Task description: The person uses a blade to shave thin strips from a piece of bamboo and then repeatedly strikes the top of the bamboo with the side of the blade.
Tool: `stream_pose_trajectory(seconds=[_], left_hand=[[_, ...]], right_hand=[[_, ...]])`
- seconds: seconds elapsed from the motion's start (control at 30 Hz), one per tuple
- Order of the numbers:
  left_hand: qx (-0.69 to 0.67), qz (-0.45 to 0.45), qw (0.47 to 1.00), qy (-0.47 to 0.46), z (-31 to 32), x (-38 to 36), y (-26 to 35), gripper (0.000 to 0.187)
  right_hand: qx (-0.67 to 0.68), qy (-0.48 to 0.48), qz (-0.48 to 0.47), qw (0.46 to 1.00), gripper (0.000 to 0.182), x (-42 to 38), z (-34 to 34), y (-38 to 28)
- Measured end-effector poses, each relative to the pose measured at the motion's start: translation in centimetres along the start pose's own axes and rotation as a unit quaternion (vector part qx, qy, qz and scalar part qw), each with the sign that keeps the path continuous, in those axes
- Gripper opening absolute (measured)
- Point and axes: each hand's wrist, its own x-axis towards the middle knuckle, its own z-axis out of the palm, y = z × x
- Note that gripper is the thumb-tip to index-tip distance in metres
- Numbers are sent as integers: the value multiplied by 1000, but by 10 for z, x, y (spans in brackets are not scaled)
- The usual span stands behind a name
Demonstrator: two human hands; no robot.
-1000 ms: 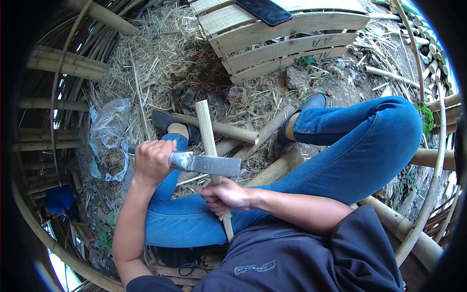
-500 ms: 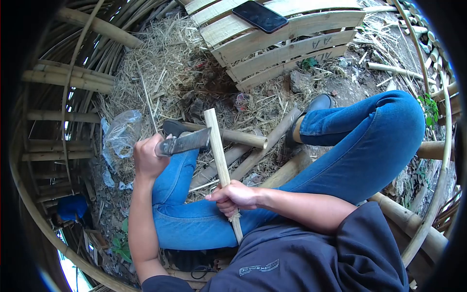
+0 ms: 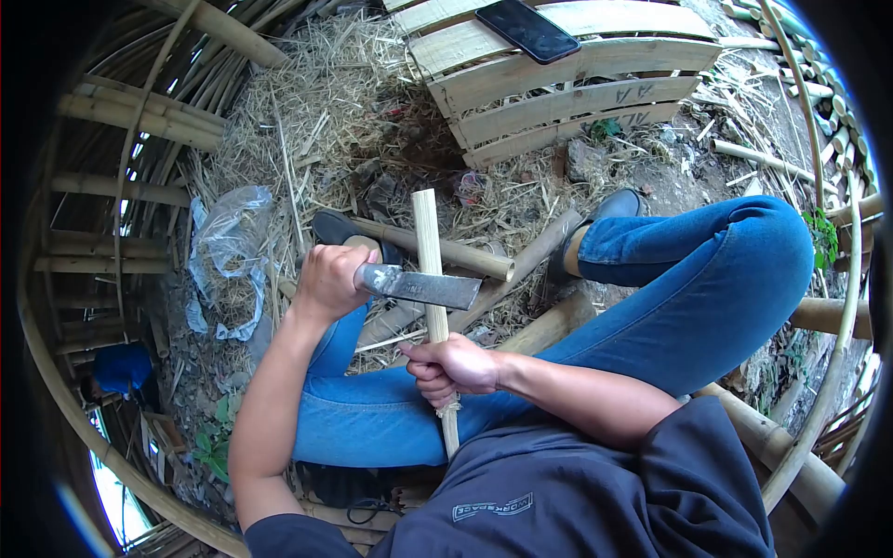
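Note:
My left hand [image 3: 333, 284] is wrapped round the handle of a broad-bladed knife [image 3: 428, 287]. Its dark, square-ended blade points right and lies across the pale wooden stick [image 3: 427, 228], overlapping it in this view. Lower down, my right hand [image 3: 454, 365] grips that stick, thumb along its side. The stick stands lengthwise away from my body, its upper end bare and its lower end near my shirt. Frayed fibres [image 3: 448, 407] stick out just below my right fist.
A slatted wooden crate [image 3: 577, 79] carries a phone [image 3: 527, 31]. Bamboo poles [image 3: 446, 251] lie by my feet. Left of them sits a clear plastic bag [image 3: 233, 232] on straw. Bamboo framing [image 3: 139, 116] surrounds the place; a person in blue [image 3: 123, 368] shows at far left.
My left hand has moved right and the knife blade has swung from the stick's left side to across it. My right hand keeps its grip. The whole view has shifted slightly.

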Motion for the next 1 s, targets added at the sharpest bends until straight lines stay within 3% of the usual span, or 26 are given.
stream_pose_trajectory(seconds=[0.3, 0.43, 0.5, 0.73, 0.87, 1.0], left_hand=[[67, -16, 996, 60, -15, 18, -10, 26], [77, -113, 984, 119, -22, 22, -32, 23], [95, -97, 984, 113, -32, 16, -38, 20], [24, 4, 998, 54, -23, 6, -4, 31], [25, 60, 998, 2, -11, 0, 2, 22], [-11, 60, 998, 18, 2, 1, 0, 26]], right_hand=[[3, 5, -8, 1000, 53, -4, 7, -1], [6, -41, 11, 999, 54, 0, 10, 3], [-1, 8, 6, 1000, 53, 0, 8, -1], [6, -11, 2, 1000, 52, 0, 4, -2], [14, -28, -1, 1000, 52, -1, 2, -5], [11, -11, -4, 1000, 51, -2, 1, -3]])
